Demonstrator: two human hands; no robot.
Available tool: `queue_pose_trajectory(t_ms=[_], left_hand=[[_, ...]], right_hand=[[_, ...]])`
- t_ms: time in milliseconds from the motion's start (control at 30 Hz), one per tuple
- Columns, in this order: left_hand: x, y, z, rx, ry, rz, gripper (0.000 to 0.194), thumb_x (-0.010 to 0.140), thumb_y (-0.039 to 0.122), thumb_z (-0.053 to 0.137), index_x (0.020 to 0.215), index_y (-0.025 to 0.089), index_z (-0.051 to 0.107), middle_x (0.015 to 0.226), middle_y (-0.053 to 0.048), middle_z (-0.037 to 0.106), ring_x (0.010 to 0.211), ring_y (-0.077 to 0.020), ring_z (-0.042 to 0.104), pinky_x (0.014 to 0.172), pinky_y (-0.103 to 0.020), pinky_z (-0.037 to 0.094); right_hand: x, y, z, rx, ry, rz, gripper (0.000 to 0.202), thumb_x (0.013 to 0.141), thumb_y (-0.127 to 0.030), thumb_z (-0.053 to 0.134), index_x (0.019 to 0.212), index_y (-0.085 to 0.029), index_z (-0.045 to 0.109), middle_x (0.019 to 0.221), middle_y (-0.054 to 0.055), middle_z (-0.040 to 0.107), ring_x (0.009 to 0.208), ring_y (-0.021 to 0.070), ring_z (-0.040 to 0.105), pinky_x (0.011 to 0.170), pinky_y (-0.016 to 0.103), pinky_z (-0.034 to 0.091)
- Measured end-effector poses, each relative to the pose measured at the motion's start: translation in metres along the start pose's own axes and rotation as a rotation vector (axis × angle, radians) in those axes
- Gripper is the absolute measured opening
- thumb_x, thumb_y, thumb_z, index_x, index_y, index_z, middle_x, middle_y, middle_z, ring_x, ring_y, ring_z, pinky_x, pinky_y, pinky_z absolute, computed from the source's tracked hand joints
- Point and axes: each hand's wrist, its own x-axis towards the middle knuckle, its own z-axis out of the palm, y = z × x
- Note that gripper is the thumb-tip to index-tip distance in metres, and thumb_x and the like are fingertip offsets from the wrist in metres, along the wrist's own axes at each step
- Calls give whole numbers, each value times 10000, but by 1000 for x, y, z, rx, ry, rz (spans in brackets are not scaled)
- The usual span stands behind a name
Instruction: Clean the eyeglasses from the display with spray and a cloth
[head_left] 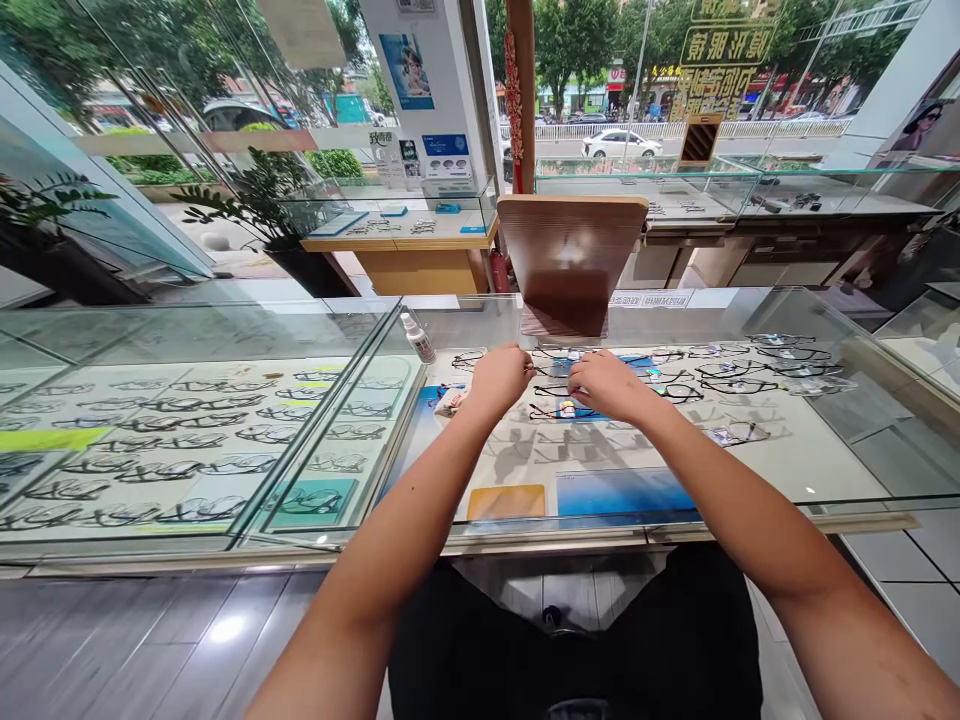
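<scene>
Above the glass counter [480, 455], my left hand [504, 378] is closed, its fingertips pinching one end of a thin dark pair of eyeglasses [551, 373]. Across from it, my right hand [606, 384] is curled at the other end of the same frame. My fingers cover parts of the eyeglasses. Just nearer to me lies another dark-framed pair of glasses [551, 411]. A crumpled whitish cloth [451, 402] sits beside my left wrist, on the left.
A white spray bottle [417, 338] stands at the back left. Several eyeglass frames [739, 370] lie to the right, near a wood-backed mirror or stand [571, 250]. An orange pad [506, 502] and a blue sheet [624, 494] lie near the front edge. Left is a glasses-filled display case [150, 430].
</scene>
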Motion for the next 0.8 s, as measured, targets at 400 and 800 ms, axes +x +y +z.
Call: queue_pose_trajectory(t_ms=[400, 800], left_hand=[[0, 3, -4, -72, 19, 16, 250, 999, 300, 622, 1043, 207, 850, 1150, -136, 786, 1025, -307, 723, 756, -346, 469], [-16, -6, -36, -463, 326, 70, 212, 960, 346, 682, 904, 195, 819, 945, -66, 732, 857, -228, 653, 750, -335, 424]], right_hand=[[-6, -8, -29, 456, 247, 168, 95, 856, -208, 704, 806, -222, 624, 851, 6, 712, 847, 203, 621, 773, 327, 387], [-11, -22, -49, 954, 450, 121, 104, 817, -233, 690, 755, -225, 606, 744, -26, 642, 711, 151, 537, 718, 312, 437]])
